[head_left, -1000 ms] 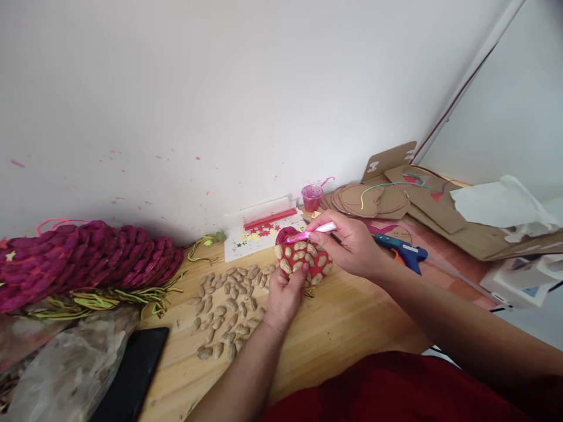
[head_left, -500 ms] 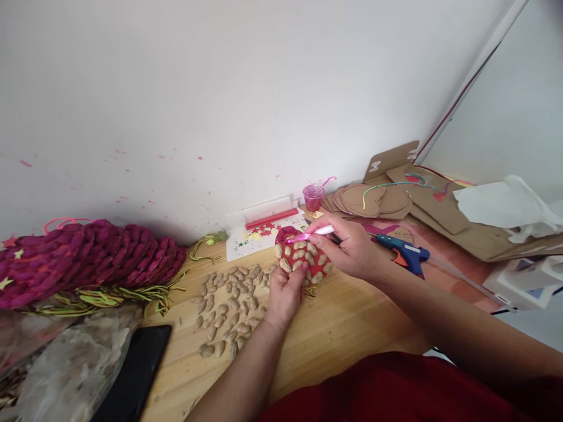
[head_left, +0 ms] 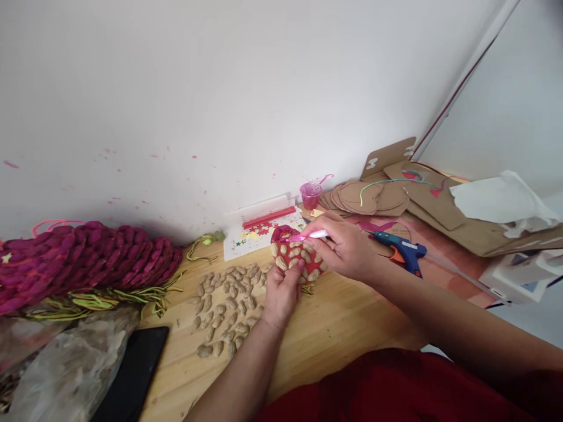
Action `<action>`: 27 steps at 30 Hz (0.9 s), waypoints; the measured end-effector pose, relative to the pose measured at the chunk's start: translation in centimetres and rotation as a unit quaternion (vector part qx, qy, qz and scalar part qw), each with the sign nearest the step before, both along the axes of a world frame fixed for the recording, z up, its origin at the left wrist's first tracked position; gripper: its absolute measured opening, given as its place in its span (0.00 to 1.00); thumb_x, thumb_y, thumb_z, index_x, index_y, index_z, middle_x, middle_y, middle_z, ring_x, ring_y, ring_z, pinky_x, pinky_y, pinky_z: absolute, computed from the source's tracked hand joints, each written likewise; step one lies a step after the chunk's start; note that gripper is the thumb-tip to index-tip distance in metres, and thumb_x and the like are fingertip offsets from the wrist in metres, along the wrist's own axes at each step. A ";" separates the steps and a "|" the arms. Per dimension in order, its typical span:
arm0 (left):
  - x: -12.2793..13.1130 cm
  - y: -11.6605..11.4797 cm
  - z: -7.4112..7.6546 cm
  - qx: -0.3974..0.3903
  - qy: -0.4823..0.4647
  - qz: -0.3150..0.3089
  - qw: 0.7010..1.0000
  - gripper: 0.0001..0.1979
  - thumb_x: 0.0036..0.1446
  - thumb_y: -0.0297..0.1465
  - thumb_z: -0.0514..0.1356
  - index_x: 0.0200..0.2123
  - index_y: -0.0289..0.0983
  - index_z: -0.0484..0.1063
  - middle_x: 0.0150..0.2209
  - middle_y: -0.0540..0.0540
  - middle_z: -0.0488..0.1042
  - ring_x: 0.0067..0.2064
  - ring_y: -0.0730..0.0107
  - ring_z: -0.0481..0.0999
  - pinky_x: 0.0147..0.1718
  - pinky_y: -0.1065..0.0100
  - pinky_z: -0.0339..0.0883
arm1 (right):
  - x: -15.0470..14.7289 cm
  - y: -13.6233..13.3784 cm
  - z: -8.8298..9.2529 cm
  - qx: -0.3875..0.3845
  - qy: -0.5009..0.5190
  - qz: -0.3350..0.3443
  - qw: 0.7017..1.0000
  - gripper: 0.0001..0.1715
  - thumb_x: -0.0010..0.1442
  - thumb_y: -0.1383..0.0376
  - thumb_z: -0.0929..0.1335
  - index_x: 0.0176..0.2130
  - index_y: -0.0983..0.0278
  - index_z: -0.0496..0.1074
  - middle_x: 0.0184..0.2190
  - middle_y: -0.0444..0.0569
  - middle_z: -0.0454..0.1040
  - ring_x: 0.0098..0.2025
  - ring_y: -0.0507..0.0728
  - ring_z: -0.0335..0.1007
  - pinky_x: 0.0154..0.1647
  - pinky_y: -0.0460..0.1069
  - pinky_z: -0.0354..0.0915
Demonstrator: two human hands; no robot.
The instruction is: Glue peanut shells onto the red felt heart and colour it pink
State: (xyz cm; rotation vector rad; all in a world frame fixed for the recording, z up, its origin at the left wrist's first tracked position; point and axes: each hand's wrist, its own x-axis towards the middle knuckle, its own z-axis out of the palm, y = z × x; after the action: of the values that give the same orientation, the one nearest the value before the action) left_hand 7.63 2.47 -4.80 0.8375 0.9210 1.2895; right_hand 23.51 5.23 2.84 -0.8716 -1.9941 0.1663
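Observation:
My left hand (head_left: 284,291) grips the lower edge of a red cutout with peanuts on it (head_left: 294,254), thumb on its face. Magenta paint covers the peanuts at its upper left; the others are bare tan. In my right hand (head_left: 345,246) is a paintbrush (head_left: 314,234) with a white handle, its pink tip against the magenta part. Loose peanuts (head_left: 231,302) lie spread on the table to the left of my left hand. Behind the cutout stands a clear cup of magenta paint (head_left: 310,195).
Stacked magenta peanut pieces with green yarn (head_left: 105,258) lie at left, above a plastic bag (head_left: 74,363) and a black tablet-like slab (head_left: 134,369). White paper (head_left: 233,246) holds small stars. To the right are a blue glue gun (head_left: 407,249) and cardboard cutouts (head_left: 358,196).
The whole view has shifted slightly. Both hands keep their grips, and the brush stays on the upper left of the cutout, with little other visible movement.

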 end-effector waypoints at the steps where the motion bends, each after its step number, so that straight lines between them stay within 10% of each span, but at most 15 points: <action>1: 0.0 0.0 0.1 -0.002 -0.003 0.000 1.000 0.16 0.45 0.42 0.73 0.29 0.37 0.77 0.18 0.52 0.71 0.27 0.67 0.75 0.27 0.70 0.69 | 0.1 0.0 -0.1 0.000 -0.004 -0.003 1.000 0.05 0.64 0.71 0.68 0.40 0.61 0.73 0.35 0.47 0.78 0.40 0.57 0.72 0.43 0.51 0.67; 18: 0.1 -0.1 0.6 -0.022 -0.023 0.002 1.000 0.18 0.43 0.41 0.75 0.31 0.36 0.78 0.21 0.51 0.74 0.24 0.70 0.73 0.23 0.71 0.66 | 0.6 0.1 -0.2 -0.015 0.012 -0.007 1.000 0.05 0.64 0.69 0.68 0.41 0.60 0.73 0.36 0.49 0.77 0.42 0.58 0.71 0.44 0.53 0.66; 27: 0.0 -0.1 0.5 -0.021 -0.046 0.007 0.999 0.20 0.42 0.40 0.75 0.21 0.35 0.68 0.15 0.57 0.63 0.14 0.85 0.51 0.13 0.76 0.43 | 0.8 1.3 -1.2 -0.126 0.116 0.012 0.985 0.03 0.67 0.65 0.67 0.42 0.61 0.72 0.37 0.47 0.76 0.36 0.55 0.73 0.37 0.49 0.68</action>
State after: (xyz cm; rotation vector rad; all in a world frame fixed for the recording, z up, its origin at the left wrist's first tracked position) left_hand 7.62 2.39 -4.25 0.7343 0.8785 1.3064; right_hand 24.31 6.55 1.61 -0.9417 -1.7887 0.5197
